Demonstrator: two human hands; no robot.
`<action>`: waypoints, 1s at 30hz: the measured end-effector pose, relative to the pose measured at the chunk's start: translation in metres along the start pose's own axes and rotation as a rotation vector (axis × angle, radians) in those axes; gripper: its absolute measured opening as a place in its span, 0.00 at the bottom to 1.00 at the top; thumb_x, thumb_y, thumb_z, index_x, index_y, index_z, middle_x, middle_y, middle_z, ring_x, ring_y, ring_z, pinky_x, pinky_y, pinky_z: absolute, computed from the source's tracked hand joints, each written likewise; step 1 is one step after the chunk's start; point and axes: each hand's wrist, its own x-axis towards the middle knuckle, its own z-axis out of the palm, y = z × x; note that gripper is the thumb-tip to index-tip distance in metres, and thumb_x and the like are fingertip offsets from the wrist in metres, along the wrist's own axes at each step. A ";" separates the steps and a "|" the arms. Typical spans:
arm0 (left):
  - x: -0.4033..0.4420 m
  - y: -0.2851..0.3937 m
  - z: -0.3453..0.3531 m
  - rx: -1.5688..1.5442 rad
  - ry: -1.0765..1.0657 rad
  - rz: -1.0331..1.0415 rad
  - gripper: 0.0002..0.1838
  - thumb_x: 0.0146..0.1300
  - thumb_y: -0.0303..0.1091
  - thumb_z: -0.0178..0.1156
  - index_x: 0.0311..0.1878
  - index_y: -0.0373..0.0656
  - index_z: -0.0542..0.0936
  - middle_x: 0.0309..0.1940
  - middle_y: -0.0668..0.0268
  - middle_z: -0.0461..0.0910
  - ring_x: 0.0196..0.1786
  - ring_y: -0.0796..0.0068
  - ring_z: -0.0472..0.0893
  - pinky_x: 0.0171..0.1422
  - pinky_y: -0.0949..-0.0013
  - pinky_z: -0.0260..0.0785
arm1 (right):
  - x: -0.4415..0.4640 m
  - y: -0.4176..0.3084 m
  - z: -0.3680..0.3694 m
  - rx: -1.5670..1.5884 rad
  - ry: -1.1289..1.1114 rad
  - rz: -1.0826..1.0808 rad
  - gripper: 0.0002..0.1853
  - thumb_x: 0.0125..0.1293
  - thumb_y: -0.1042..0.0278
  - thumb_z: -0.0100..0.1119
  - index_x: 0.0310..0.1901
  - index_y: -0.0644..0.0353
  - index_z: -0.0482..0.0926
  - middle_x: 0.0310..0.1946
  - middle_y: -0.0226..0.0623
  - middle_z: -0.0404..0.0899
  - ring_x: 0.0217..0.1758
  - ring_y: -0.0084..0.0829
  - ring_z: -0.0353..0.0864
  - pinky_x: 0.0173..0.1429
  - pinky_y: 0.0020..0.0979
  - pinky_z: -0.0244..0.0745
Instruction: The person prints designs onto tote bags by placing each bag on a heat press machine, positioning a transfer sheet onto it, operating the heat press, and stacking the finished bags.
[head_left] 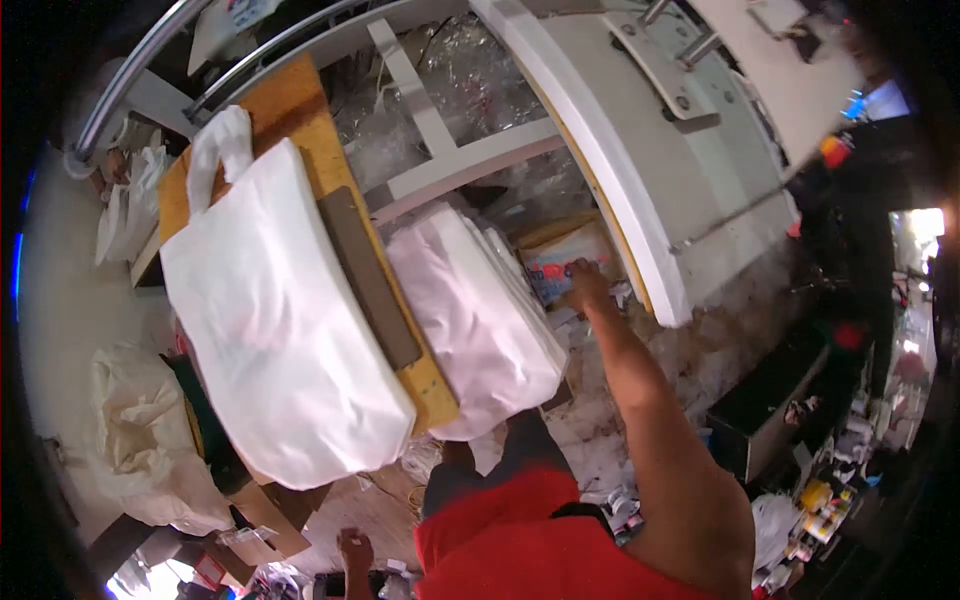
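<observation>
My right hand (588,288) reaches low under the white machine table, its fingers bent beside a printed packet (552,274) in a cardboard box (560,232). What the fingers hold, if anything, is too small to make out. My left hand (355,548) hangs low by my left side, fingers curled in and nothing visible in them. A white fabric tote bag (290,330) with a loop handle lies flat on a yellow wooden board (432,395). Right of the board is a stack of white bags (475,320).
The white machine table (620,150) stands at upper right, with a metal frame bar (470,160) beside it. Clear plastic wrap (460,80) lies below the frame. A cream sack (145,440) is at left, and a black box (770,400) at right. Another person's hand (115,165) shows at upper left.
</observation>
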 end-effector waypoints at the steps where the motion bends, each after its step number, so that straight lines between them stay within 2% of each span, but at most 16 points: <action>1: -0.021 0.009 0.001 0.093 -0.105 0.057 0.12 0.64 0.29 0.61 0.49 0.36 0.78 0.39 0.51 0.84 0.44 0.56 0.85 0.50 0.51 0.78 | 0.020 -0.006 -0.004 -0.007 -0.161 0.018 0.30 0.53 0.61 0.74 0.58 0.61 0.78 0.65 0.52 0.73 0.68 0.51 0.71 0.68 0.47 0.70; 2: -0.037 0.019 0.003 0.091 -0.217 0.041 0.12 0.64 0.30 0.62 0.49 0.37 0.78 0.39 0.51 0.84 0.43 0.55 0.85 0.49 0.51 0.78 | 0.039 -0.002 0.007 0.000 -0.173 0.003 0.30 0.53 0.61 0.74 0.58 0.61 0.78 0.65 0.52 0.73 0.68 0.51 0.71 0.68 0.47 0.70; 4: -0.058 0.038 0.013 -0.008 -0.388 -0.078 0.12 0.64 0.31 0.63 0.49 0.38 0.78 0.38 0.52 0.84 0.42 0.54 0.85 0.49 0.51 0.78 | 0.058 0.002 0.030 -0.029 0.027 -0.082 0.39 0.50 0.58 0.77 0.65 0.60 0.73 0.66 0.50 0.71 0.69 0.52 0.69 0.69 0.51 0.68; 8: -0.060 0.063 0.036 -0.188 -0.492 -0.248 0.13 0.63 0.35 0.64 0.48 0.40 0.79 0.36 0.53 0.85 0.41 0.51 0.86 0.48 0.52 0.79 | 0.079 0.009 0.041 -0.092 -0.040 -0.124 0.42 0.50 0.57 0.78 0.67 0.59 0.71 0.64 0.46 0.72 0.69 0.52 0.68 0.68 0.54 0.67; 11: -0.046 0.085 0.047 -0.230 -0.458 -0.262 0.14 0.63 0.37 0.65 0.48 0.41 0.80 0.35 0.54 0.86 0.40 0.51 0.86 0.47 0.53 0.80 | 0.077 0.016 0.035 -0.094 -0.112 -0.170 0.34 0.55 0.60 0.75 0.63 0.56 0.75 0.64 0.45 0.71 0.69 0.51 0.66 0.66 0.56 0.67; 13: -0.022 0.122 0.041 -0.245 -0.407 -0.245 0.15 0.63 0.38 0.66 0.50 0.42 0.81 0.36 0.55 0.87 0.39 0.53 0.87 0.46 0.54 0.80 | 0.073 0.020 0.028 -0.089 -0.079 -0.209 0.24 0.60 0.63 0.71 0.58 0.54 0.79 0.60 0.44 0.74 0.66 0.49 0.69 0.64 0.51 0.69; 15: -0.004 0.144 0.042 -0.261 -0.365 -0.226 0.16 0.63 0.38 0.66 0.51 0.42 0.81 0.36 0.56 0.87 0.39 0.55 0.88 0.45 0.55 0.81 | 0.070 0.030 0.032 -0.057 0.003 -0.242 0.20 0.62 0.65 0.68 0.56 0.54 0.80 0.57 0.45 0.77 0.64 0.49 0.73 0.62 0.50 0.71; 17: 0.012 0.152 0.051 -0.236 -0.352 -0.139 0.16 0.63 0.39 0.66 0.51 0.41 0.81 0.40 0.53 0.87 0.42 0.56 0.88 0.48 0.55 0.81 | 0.060 0.031 0.022 -0.021 0.088 -0.272 0.16 0.64 0.66 0.66 0.53 0.55 0.82 0.54 0.46 0.79 0.61 0.50 0.76 0.60 0.48 0.73; 19: 0.025 0.171 0.049 -0.238 -0.340 -0.042 0.17 0.64 0.39 0.66 0.53 0.40 0.81 0.42 0.52 0.87 0.45 0.56 0.88 0.51 0.56 0.80 | 0.030 0.027 0.001 0.424 0.113 0.008 0.13 0.67 0.69 0.63 0.53 0.58 0.82 0.49 0.47 0.83 0.55 0.52 0.80 0.56 0.46 0.76; 21: 0.042 0.212 0.040 -0.270 -0.396 0.127 0.19 0.65 0.38 0.65 0.55 0.39 0.81 0.48 0.51 0.86 0.52 0.56 0.86 0.57 0.57 0.78 | -0.028 0.006 -0.043 0.496 0.455 -0.188 0.12 0.70 0.72 0.59 0.53 0.61 0.82 0.48 0.49 0.83 0.53 0.55 0.81 0.56 0.47 0.77; 23: 0.048 0.259 0.033 -0.259 -0.465 0.402 0.21 0.65 0.39 0.65 0.58 0.39 0.81 0.54 0.51 0.84 0.58 0.57 0.84 0.64 0.57 0.75 | -0.109 -0.025 -0.114 0.480 0.137 0.035 0.12 0.71 0.75 0.57 0.54 0.62 0.82 0.47 0.51 0.83 0.50 0.53 0.83 0.54 0.43 0.79; 24: 0.053 0.302 0.006 -0.330 -0.542 0.447 0.24 0.64 0.39 0.66 0.62 0.40 0.79 0.59 0.51 0.80 0.63 0.54 0.80 0.68 0.57 0.72 | -0.144 -0.013 -0.105 0.409 0.232 -0.049 0.16 0.66 0.79 0.60 0.54 0.61 0.82 0.46 0.50 0.83 0.54 0.50 0.83 0.56 0.44 0.78; 25: 0.058 0.345 -0.021 -0.403 -0.624 0.486 0.28 0.63 0.39 0.67 0.66 0.42 0.77 0.65 0.50 0.77 0.67 0.52 0.77 0.73 0.56 0.69 | -0.181 -0.033 -0.138 0.537 0.109 0.055 0.13 0.66 0.77 0.61 0.51 0.61 0.84 0.45 0.52 0.84 0.52 0.50 0.84 0.55 0.44 0.79; 26: 0.067 0.387 -0.070 -0.447 -0.707 0.499 0.37 0.60 0.36 0.69 0.73 0.44 0.68 0.70 0.50 0.71 0.71 0.48 0.73 0.76 0.54 0.66 | -0.211 -0.052 -0.177 0.498 0.105 -0.024 0.12 0.65 0.77 0.62 0.50 0.62 0.84 0.43 0.51 0.84 0.49 0.49 0.85 0.53 0.46 0.80; 28: 0.065 0.436 -0.131 -0.656 -0.456 0.630 0.44 0.58 0.33 0.71 0.77 0.47 0.62 0.74 0.50 0.65 0.73 0.47 0.70 0.77 0.52 0.65 | -0.249 -0.078 -0.232 0.520 -0.054 -0.170 0.11 0.65 0.76 0.63 0.49 0.64 0.84 0.40 0.49 0.85 0.43 0.45 0.87 0.48 0.43 0.82; 30: 0.069 0.445 -0.172 -0.676 -0.280 0.661 0.40 0.59 0.33 0.71 0.74 0.46 0.66 0.69 0.50 0.70 0.69 0.50 0.75 0.73 0.52 0.69 | -0.254 -0.137 -0.301 0.633 -0.121 -0.281 0.10 0.64 0.76 0.64 0.47 0.62 0.85 0.37 0.45 0.85 0.39 0.39 0.86 0.45 0.39 0.80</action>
